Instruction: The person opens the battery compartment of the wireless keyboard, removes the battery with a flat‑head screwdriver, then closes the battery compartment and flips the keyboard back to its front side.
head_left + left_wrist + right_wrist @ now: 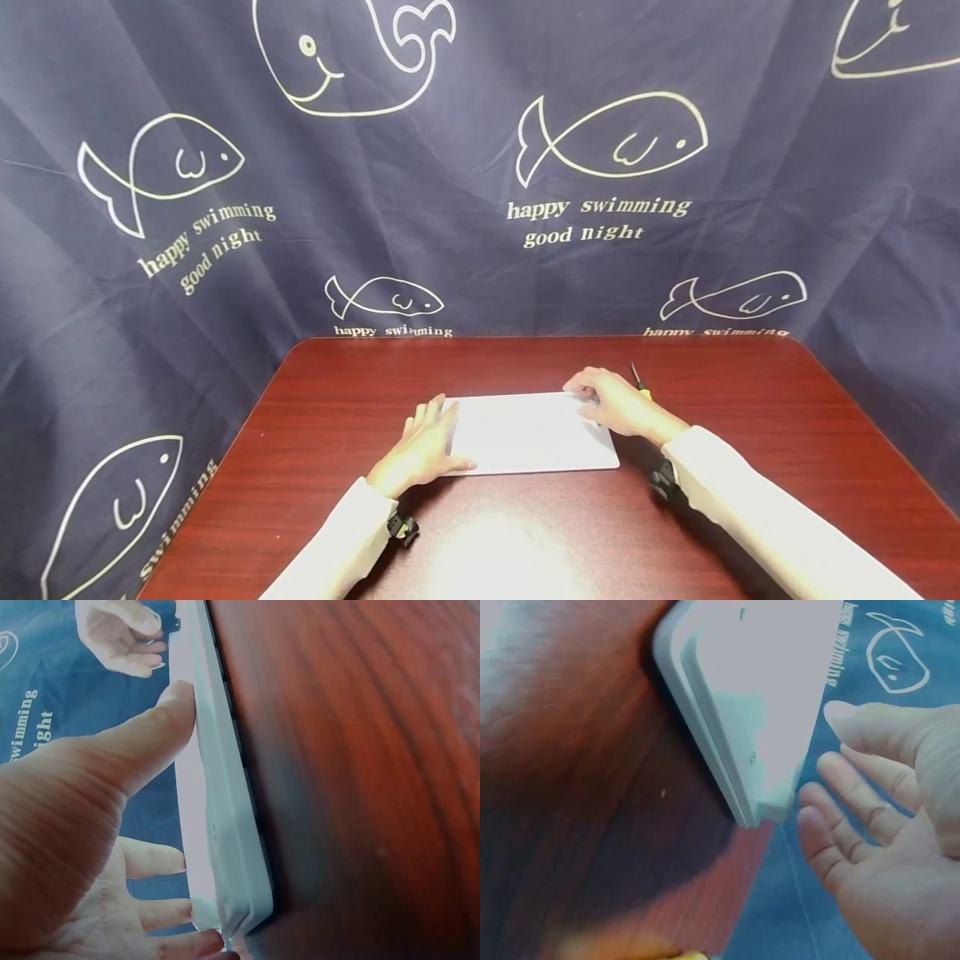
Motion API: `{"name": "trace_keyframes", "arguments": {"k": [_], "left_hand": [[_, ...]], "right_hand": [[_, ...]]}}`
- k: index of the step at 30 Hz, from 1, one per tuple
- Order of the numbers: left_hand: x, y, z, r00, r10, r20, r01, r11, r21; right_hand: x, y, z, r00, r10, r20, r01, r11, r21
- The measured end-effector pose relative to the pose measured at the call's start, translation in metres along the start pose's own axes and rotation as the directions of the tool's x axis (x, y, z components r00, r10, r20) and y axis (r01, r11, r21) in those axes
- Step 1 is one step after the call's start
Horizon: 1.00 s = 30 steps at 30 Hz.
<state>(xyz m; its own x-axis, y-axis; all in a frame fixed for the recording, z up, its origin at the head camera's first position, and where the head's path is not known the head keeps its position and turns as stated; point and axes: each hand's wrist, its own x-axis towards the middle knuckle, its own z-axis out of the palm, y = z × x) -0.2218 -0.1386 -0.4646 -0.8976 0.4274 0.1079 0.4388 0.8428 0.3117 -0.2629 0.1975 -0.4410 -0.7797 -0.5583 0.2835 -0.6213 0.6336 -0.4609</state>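
A flat white rectangular slab [528,433] lies on the table, with small marks on its pale top. Dark segments run beneath its edge in the left wrist view, like keys on a face-down keyboard. My left hand [426,442] rests at the slab's left end. Its thumb [176,705] touches the near edge, while fairly straight fingers [161,913] reach the far corner. Over the right end is my right hand [618,404], its fingers loosely bent. In the right wrist view, that hand [885,802] holds nothing and shows a gap from the slab [769,697].
Beyond the right hand lies a thin tool [640,382] with a dark shaft and yellow on its handle, partly hidden by that hand. The reddish wooden table [360,367] ends at a dark blue curtain [480,167] printed with fish.
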Motion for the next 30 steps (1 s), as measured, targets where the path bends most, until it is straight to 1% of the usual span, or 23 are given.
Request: {"name": "trace_keyframes", "arguments": {"k": [3,5,11,16,20,26,30], "left_hand": [[0.0,0.0,-0.001,1.0,0.023,0.008,-0.023,0.999,-0.026],[0.0,0.0,-0.001,0.999,0.038,0.012,-0.037,0.999,-0.031],[0.0,0.002,-0.002,0.998,0.057,0.012,-0.057,0.998,-0.034],[-0.002,0.004,-0.003,0.998,0.066,0.022,-0.066,0.997,-0.028],[-0.005,0.006,-0.003,0.996,0.083,0.026,-0.082,0.996,-0.025],[-0.006,0.004,-0.002,0.996,0.084,0.026,-0.083,0.996,-0.026],[-0.007,0.002,-0.002,0.996,0.083,0.026,-0.082,0.996,-0.023]], "right_hand": [[0.009,0.002,0.003,1.0,-0.003,0.016,0.003,0.999,0.044],[0.013,0.003,0.005,1.0,0.01,0.027,-0.011,0.998,0.057],[0.018,0.003,0.007,0.994,0.107,0.037,-0.108,0.993,0.045],[0.018,0.0,0.006,0.988,0.141,0.061,-0.143,0.989,0.04],[0.018,-0.001,0.005,0.985,0.142,0.094,-0.147,0.988,0.044],[0.019,-0.002,0.005,0.987,0.107,0.122,-0.111,0.994,0.021],[0.019,-0.002,0.006,0.986,0.112,0.123,-0.115,0.993,0.02]]}}
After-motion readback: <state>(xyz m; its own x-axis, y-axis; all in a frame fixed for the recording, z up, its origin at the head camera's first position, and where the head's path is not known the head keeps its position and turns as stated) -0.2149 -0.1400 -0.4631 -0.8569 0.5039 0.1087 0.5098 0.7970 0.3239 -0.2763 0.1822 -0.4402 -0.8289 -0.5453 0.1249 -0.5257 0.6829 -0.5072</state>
